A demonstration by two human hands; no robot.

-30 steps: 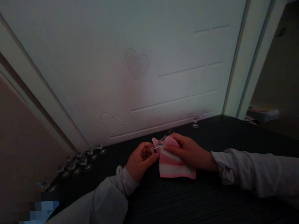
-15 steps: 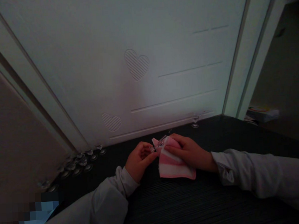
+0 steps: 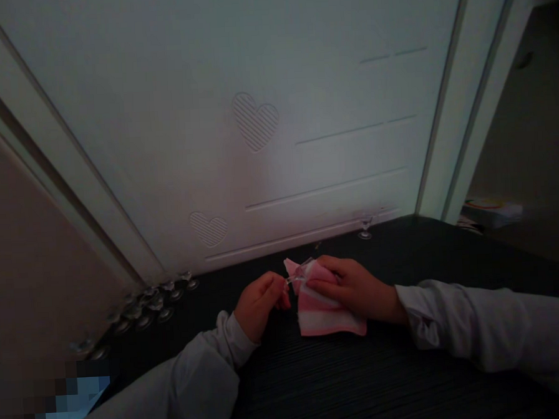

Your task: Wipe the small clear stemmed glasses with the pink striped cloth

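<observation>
My left hand (image 3: 260, 303) is closed, pinching the stem end of a tiny clear glass (image 3: 298, 273) just above the dark striped surface. The glass lies sideways between both hands. My right hand (image 3: 353, 287) is closed on a pink and white striped cloth (image 3: 326, 310), pressing a fold of it around the glass's bowl. The lower part of the cloth hangs down onto the surface. Both arms wear pale long sleeves.
Several small clear glasses (image 3: 146, 307) stand in a cluster at the left, along the foot of a white panel with heart patterns (image 3: 255, 120). One more small glass (image 3: 365, 225) stands alone by the panel at the right. A stack of papers (image 3: 490, 212) lies far right.
My left fingers have curled tighter on the stem and turned a little. The cloth and my right hand have shifted slightly. Nothing else has moved.
</observation>
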